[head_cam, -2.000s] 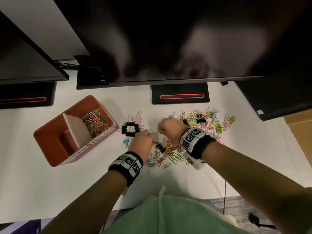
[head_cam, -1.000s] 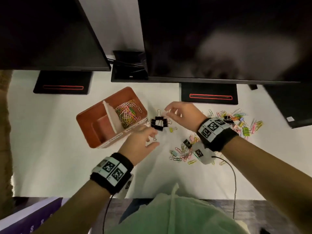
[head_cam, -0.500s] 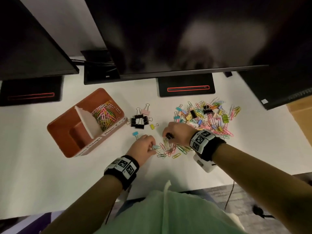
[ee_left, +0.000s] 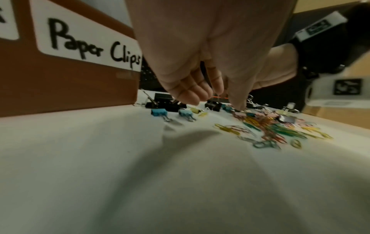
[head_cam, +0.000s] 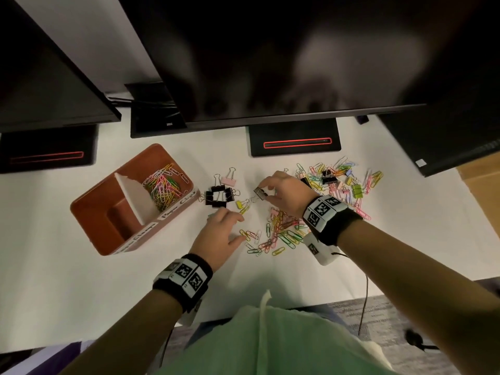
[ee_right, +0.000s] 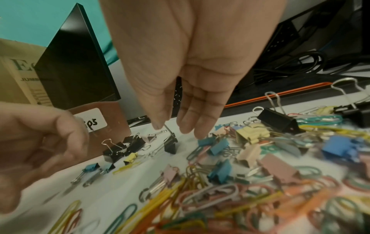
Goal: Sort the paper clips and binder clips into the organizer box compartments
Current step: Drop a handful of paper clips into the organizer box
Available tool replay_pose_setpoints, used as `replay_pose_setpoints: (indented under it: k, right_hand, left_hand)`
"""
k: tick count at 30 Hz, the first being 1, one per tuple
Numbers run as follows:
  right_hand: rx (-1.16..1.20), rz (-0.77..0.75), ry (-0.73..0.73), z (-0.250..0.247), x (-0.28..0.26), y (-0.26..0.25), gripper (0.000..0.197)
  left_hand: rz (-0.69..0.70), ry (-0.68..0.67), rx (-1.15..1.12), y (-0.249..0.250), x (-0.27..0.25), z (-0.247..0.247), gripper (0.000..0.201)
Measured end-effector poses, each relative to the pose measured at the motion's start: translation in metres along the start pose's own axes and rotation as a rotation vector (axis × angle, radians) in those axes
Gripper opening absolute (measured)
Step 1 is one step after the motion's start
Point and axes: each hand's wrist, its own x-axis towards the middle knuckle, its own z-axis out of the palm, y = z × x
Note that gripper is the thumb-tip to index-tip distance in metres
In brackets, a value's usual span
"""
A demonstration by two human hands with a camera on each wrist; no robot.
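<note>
The brown organizer box point(head_cam: 89, 212) stands at the left, with coloured paper clips point(head_cam: 162, 185) in its far compartment, labelled "Paper Clips" point(ee_left: 90, 47). My right hand point(head_cam: 263, 192) pinches a black binder clip point(head_cam: 260, 193) by its wire handle point(ee_right: 167, 127), low over the table. Left of it lie a cluster of black binder clips point(head_cam: 217, 197), a pink one point(head_cam: 228, 180) and a yellow one point(head_cam: 240, 204). My left hand point(head_cam: 232, 228) hovers with loosely curled fingers and holds nothing. Two blue binder clips point(ee_left: 159, 112) lie under it.
Loose paper clips point(head_cam: 281, 234) are heaped between my wrists. A mixed pile of clips point(head_cam: 341, 182) spreads to the far right. Monitors point(head_cam: 270, 63) overhang the back of the white desk, their stands point(head_cam: 295, 142) behind the clips. The desk's front edge is near my body.
My right hand has taken a black binder clip from the near pile and carried it away and left, towards the black cluster. My left hand has drawn off the pile with its fingers loose.
</note>
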Motion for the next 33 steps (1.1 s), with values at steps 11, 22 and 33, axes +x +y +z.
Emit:
replay_pose_setpoints:
  k: [11,22,33]
  right_hand:
    - [-0.034,-0.13,-0.134,0.028,-0.019,-0.007,0.033]
    - [-0.047,-0.049,-0.067,0.02,0.009,-0.005,0.02]
    - [0.023,0.055,0.179,-0.001,0.004,0.006,0.041]
  left_hand:
    - [0.002,-0.052,0.145,0.006,0.006,0.037,0.075]
    - [0.104,0.204,0.13,-0.011,0.014,0.033,0.017]
    - [0.062,0.19,0.098,-0.01,0.016,0.019,0.023]
